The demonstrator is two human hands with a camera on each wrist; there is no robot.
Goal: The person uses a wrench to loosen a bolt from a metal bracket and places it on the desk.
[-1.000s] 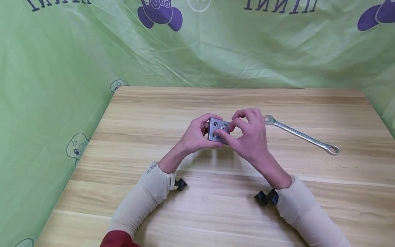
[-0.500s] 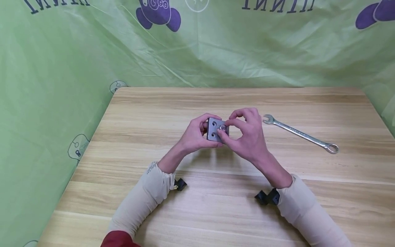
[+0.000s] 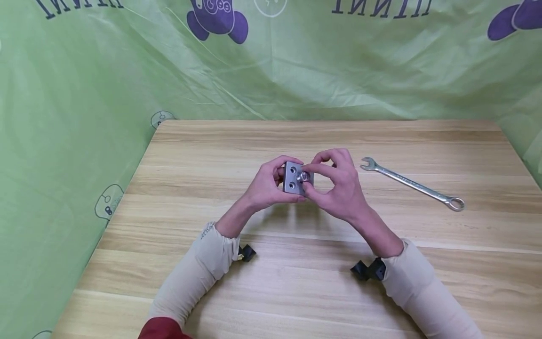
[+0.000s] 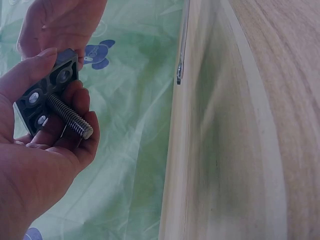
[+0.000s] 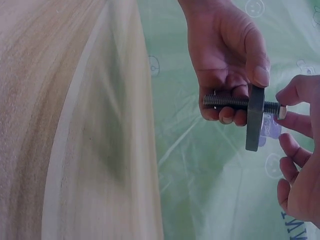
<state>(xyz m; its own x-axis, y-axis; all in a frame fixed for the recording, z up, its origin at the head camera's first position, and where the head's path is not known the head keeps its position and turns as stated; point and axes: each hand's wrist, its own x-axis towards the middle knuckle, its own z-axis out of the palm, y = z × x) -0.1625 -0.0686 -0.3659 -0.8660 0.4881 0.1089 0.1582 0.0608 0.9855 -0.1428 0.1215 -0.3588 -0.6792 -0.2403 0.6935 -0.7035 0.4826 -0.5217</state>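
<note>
My left hand [image 3: 264, 188] grips a small grey square metal plate [image 3: 287, 181] by its edges, thumb on the near edge and fingers at the far side. Through one of the plate's holes runs a silver bolt [image 5: 225, 101]. Its long threaded end [image 4: 70, 116] sticks out of the back, alongside the left fingers. The bolt head [image 3: 305, 176] stands off the front face, with a stretch of thread showing between. Thumb and forefinger of my right hand [image 3: 344, 190] pinch that head; the other right fingers are loosely bent away from the plate.
A steel combination wrench [image 3: 410, 183] lies on the wooden table [image 3: 211, 150], right of the hands. Behind the table and along its left side hangs a green printed cloth [image 3: 296, 75]. A black wrist camera [image 3: 368, 270] juts from the right sleeve.
The right thumb and forefinger have shifted round the bolt head, the thumb sliding toward the lower right. More of the head now shows. The left hand stays nearly still with the plate.
</note>
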